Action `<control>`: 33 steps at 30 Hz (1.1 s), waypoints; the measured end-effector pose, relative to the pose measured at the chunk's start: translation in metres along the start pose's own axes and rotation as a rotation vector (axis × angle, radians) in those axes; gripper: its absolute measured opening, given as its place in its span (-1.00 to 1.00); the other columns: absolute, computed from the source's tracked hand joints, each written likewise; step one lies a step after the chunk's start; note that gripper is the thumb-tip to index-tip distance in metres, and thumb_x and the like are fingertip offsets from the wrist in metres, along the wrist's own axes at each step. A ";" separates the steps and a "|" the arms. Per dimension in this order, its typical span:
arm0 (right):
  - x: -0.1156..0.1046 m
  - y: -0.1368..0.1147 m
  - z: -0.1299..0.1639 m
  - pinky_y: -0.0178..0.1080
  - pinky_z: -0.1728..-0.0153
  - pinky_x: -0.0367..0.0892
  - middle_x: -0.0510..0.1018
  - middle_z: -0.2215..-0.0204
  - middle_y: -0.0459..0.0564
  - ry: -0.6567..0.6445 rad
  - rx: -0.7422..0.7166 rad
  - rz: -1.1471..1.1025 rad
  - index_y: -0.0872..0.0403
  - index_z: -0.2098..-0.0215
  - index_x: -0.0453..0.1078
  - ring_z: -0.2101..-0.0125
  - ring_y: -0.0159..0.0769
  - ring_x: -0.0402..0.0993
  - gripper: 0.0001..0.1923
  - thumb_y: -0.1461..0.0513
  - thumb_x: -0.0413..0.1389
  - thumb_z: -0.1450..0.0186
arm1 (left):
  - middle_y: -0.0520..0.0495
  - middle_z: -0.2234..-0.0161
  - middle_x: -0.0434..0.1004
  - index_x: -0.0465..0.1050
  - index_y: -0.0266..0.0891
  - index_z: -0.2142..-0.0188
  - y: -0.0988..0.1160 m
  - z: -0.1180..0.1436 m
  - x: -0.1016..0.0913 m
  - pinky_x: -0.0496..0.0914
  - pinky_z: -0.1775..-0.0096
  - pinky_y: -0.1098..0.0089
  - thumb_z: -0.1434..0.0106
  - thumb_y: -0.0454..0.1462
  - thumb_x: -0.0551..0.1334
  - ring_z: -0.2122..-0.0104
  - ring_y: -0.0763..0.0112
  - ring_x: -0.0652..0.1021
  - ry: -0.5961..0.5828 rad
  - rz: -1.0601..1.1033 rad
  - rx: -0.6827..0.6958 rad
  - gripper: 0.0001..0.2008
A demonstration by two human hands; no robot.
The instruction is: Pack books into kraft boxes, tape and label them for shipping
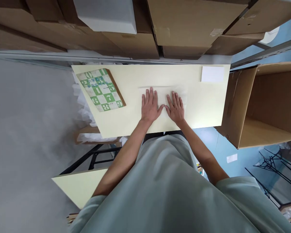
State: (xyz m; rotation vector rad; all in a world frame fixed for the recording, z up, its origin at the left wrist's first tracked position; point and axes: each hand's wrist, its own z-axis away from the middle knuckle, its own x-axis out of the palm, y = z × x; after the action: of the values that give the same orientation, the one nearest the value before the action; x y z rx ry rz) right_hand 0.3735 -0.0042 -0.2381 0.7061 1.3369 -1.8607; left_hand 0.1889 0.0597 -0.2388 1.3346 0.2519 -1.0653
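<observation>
a loose pale grey-green short-sleeved shirt, forearms bare below the sleeves, no rings, watch or gloves showing.

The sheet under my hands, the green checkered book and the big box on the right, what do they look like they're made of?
The sheet under the left hand and right hand looks like thin clear plastic film, since the tabletop shows through. The book seems printed paper with a matte, worn cover. The open box is brown corrugated cardboard.
</observation>
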 end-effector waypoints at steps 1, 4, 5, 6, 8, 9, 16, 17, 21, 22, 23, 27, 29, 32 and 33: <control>0.000 0.001 0.000 0.25 -0.63 -0.21 0.01 -0.65 0.17 -0.001 0.002 -0.017 0.08 -0.63 0.13 -0.66 0.00 -0.19 -0.29 -0.08 -0.14 -0.67 | -0.36 -0.65 -0.10 0.13 -0.27 -0.60 -0.002 -0.012 -0.001 -0.30 -0.57 -0.23 -0.48 0.29 0.11 -0.65 -0.14 -0.13 -0.021 0.009 0.043 -0.05; 0.003 0.000 0.000 0.26 -0.63 -0.22 0.01 -0.65 0.14 0.013 -0.002 -0.024 0.07 -0.64 0.13 -0.66 -0.01 -0.22 -0.29 -0.09 -0.15 -0.66 | -0.24 -0.65 -0.06 0.16 -0.18 -0.59 -0.010 -0.044 -0.005 -0.34 -0.58 -0.20 -0.47 0.29 0.12 -0.65 -0.08 -0.15 -0.034 0.029 0.106 -0.09; 0.004 0.000 0.001 0.26 -0.63 -0.22 0.01 -0.65 0.13 0.021 -0.005 -0.020 0.06 -0.64 0.12 -0.67 -0.03 -0.23 -0.28 -0.09 -0.15 -0.66 | -0.23 -0.65 -0.06 0.16 -0.17 -0.60 -0.012 -0.050 -0.006 -0.34 -0.58 -0.20 -0.47 0.28 0.13 -0.65 -0.07 -0.15 -0.023 0.040 0.106 -0.09; 0.005 -0.001 0.001 0.25 -0.64 -0.23 0.01 -0.65 0.12 0.027 -0.007 -0.015 0.05 -0.64 0.12 -0.67 -0.04 -0.24 -0.28 -0.09 -0.16 -0.66 | -0.22 -0.66 -0.06 0.15 -0.16 -0.60 -0.015 -0.054 -0.007 -0.35 -0.58 -0.19 -0.48 0.28 0.13 -0.65 -0.07 -0.15 -0.011 0.054 0.100 -0.09; 0.006 0.000 0.001 0.25 -0.64 -0.23 0.01 -0.66 0.11 0.028 -0.008 -0.002 0.05 -0.64 0.12 -0.67 -0.04 -0.24 -0.28 -0.10 -0.16 -0.66 | -0.23 -0.65 -0.05 0.13 -0.18 -0.61 -0.020 -0.054 -0.010 -0.36 -0.58 -0.18 -0.49 0.27 0.11 -0.65 -0.07 -0.14 0.010 0.082 0.080 -0.09; 0.006 0.001 0.002 0.25 -0.64 -0.23 0.01 -0.66 0.11 0.022 -0.012 0.007 0.06 -0.64 0.12 -0.67 -0.03 -0.24 -0.27 -0.11 -0.16 -0.66 | -0.24 -0.65 -0.04 0.12 -0.20 -0.61 -0.022 -0.051 -0.011 -0.37 -0.58 -0.18 -0.49 0.27 0.10 -0.65 -0.08 -0.13 0.017 0.090 0.070 -0.08; -0.009 0.007 -0.001 0.25 -0.64 -0.22 -0.03 -0.66 0.15 -0.049 -0.079 0.064 0.09 -0.64 0.10 -0.67 0.02 -0.26 -0.21 -0.16 -0.09 -0.63 | -0.33 -0.65 -0.09 0.03 -0.29 -0.63 -0.038 0.001 -0.022 -0.38 -0.59 -0.15 -0.54 0.25 0.03 -0.65 -0.08 -0.11 0.034 0.077 0.043 -0.08; -0.011 0.006 0.000 0.26 -0.63 -0.22 -0.03 -0.66 0.15 -0.051 -0.078 0.072 0.09 -0.64 0.10 -0.67 0.03 -0.26 -0.21 -0.17 -0.09 -0.63 | -0.32 -0.65 -0.09 0.03 -0.28 -0.63 -0.038 0.011 -0.021 -0.36 -0.59 -0.16 -0.54 0.25 0.03 -0.65 -0.08 -0.12 0.025 0.080 0.048 -0.08; -0.008 -0.007 0.010 0.29 -0.63 -0.24 -0.06 -0.67 0.18 -0.047 -0.051 0.123 0.10 -0.64 0.08 -0.67 0.05 -0.29 -0.19 -0.18 -0.10 -0.63 | -0.35 -0.63 -0.01 0.08 -0.30 -0.61 -0.034 0.049 -0.011 -0.33 -0.59 -0.19 -0.54 0.26 0.00 -0.64 -0.09 -0.07 -0.051 0.125 0.084 -0.08; -0.004 -0.010 0.013 0.28 -0.63 -0.24 -0.06 -0.67 0.18 -0.050 -0.046 0.133 0.10 -0.64 0.08 -0.67 0.04 -0.28 -0.19 -0.17 -0.11 -0.63 | -0.36 -0.62 0.01 0.09 -0.31 -0.61 -0.033 0.056 -0.007 -0.33 -0.59 -0.19 -0.54 0.26 0.00 -0.64 -0.10 -0.04 -0.064 0.139 0.083 -0.08; -0.001 -0.013 0.016 0.28 -0.63 -0.25 -0.06 -0.66 0.19 -0.056 -0.041 0.141 0.10 -0.64 0.08 -0.67 0.03 -0.28 -0.20 -0.17 -0.11 -0.64 | -0.37 -0.62 0.02 0.10 -0.31 -0.60 -0.032 0.061 -0.003 -0.33 -0.59 -0.20 -0.54 0.26 -0.01 -0.63 -0.10 -0.02 -0.067 0.153 0.077 -0.08; 0.009 -0.019 0.023 0.30 -0.62 -0.23 -0.03 -0.66 0.18 -0.055 0.009 0.165 0.08 -0.64 0.10 -0.67 0.03 -0.25 -0.25 -0.13 -0.12 -0.65 | -0.35 -0.60 0.08 0.20 -0.33 -0.57 -0.035 0.067 0.001 -0.24 -0.60 -0.20 -0.59 0.16 -0.01 -0.62 -0.08 0.05 -0.027 0.214 0.090 -0.19; 0.009 -0.027 0.024 0.31 -0.61 -0.20 -0.02 -0.66 0.20 -0.017 0.044 0.169 0.10 -0.64 0.10 -0.67 0.04 -0.24 -0.27 -0.09 -0.14 -0.66 | -0.33 -0.55 0.23 0.28 -0.31 -0.53 -0.042 0.068 -0.009 -0.04 -0.60 -0.13 -0.63 0.06 -0.05 -0.58 -0.02 0.20 -0.007 0.266 0.109 -0.30; 0.011 -0.059 0.021 0.32 -0.61 -0.13 0.01 -0.65 0.21 0.074 0.068 0.139 0.10 -0.65 0.05 -0.67 0.05 -0.22 -0.29 -0.03 -0.17 -0.67 | -0.27 -0.39 0.53 0.37 -0.21 -0.49 -0.061 0.073 -0.041 0.36 -0.46 0.03 -0.66 -0.02 -0.07 -0.41 0.07 0.51 0.078 0.342 0.043 -0.39; 0.015 -0.075 0.019 0.33 -0.60 -0.10 0.02 -0.65 0.19 0.100 0.054 0.115 0.08 -0.66 0.03 -0.66 0.04 -0.22 -0.30 -0.02 -0.17 -0.67 | -0.24 -0.35 0.58 0.40 -0.17 -0.48 -0.068 0.076 -0.056 0.43 -0.41 0.06 -0.66 -0.01 -0.05 -0.35 0.09 0.57 0.136 0.359 0.006 -0.41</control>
State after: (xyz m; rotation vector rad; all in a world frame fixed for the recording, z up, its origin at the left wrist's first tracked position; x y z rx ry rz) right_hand 0.3031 -0.0110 -0.2024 0.8952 1.2844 -1.7958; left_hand 0.0775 0.0299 -0.2235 1.3973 0.1031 -0.6757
